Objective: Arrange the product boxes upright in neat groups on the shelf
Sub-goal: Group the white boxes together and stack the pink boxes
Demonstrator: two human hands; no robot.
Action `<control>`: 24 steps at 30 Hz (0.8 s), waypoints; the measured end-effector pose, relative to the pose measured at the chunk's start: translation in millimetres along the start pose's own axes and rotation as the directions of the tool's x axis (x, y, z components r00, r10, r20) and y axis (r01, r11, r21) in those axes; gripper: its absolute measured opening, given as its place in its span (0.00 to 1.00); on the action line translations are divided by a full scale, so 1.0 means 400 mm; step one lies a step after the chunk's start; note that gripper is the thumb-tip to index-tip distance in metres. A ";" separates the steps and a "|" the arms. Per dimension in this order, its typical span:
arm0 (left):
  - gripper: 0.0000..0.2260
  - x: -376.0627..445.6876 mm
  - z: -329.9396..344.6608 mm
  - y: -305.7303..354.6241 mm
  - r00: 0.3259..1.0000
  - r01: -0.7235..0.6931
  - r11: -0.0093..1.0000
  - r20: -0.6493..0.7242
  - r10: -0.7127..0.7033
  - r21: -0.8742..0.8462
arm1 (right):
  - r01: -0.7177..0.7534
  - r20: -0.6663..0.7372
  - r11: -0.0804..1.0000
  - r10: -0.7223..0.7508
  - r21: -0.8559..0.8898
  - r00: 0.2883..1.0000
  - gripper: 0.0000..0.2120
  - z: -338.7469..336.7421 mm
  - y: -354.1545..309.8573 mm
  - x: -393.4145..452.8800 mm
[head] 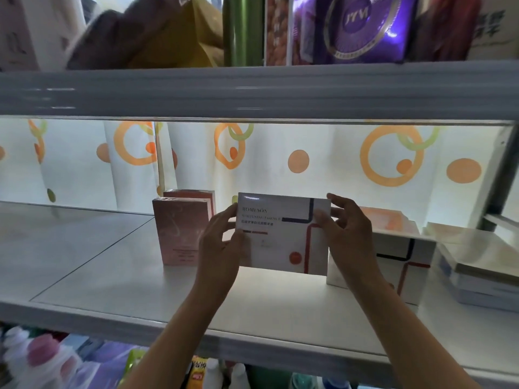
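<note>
white box (283, 234): shiny, smooth, like card under clear wrap
pink boxes (179, 234): glossy wrap, light glints on top
shelf (92, 265): smooth, pale, a bit shiny
curtain (337, 161): thin cloth, matt
purple pack (362, 26): very shiny foil

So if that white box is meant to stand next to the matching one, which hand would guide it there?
Probably the right hand. It grips the white box on the side facing the matching white box, which stands just right of it. The left hand holds the side nearer the pink boxes.
</note>
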State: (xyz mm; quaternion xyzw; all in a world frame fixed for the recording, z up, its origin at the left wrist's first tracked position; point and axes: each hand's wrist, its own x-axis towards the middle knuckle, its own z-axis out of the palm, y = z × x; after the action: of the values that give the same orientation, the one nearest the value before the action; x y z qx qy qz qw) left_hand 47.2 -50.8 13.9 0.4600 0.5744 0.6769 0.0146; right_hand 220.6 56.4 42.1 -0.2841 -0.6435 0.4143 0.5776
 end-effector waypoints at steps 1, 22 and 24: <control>0.14 -0.001 -0.002 0.003 1.000 0.010 1.000 0.006 -0.010 -0.023 | 0.000 -0.002 1.000 0.000 0.002 1.000 0.17 -0.002 -0.002 0.002; 0.14 -0.041 -0.012 0.115 0.996 -0.014 0.980 0.080 0.030 -0.199 | -0.144 0.236 0.980 0.109 0.136 0.966 0.20 0.078 -0.095 -0.082; 0.10 -0.043 -0.004 0.128 0.986 -0.091 0.989 0.127 0.106 -0.119 | -0.270 0.362 0.924 0.162 0.270 0.918 0.29 0.083 -0.109 -0.088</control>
State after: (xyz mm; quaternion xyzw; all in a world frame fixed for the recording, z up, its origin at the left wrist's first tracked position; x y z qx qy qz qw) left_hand 82.2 -78.8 44.2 0.5303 0.5096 0.6761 0.0452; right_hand 199.1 -1.9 62.1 -0.1844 -0.6216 0.6154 0.4482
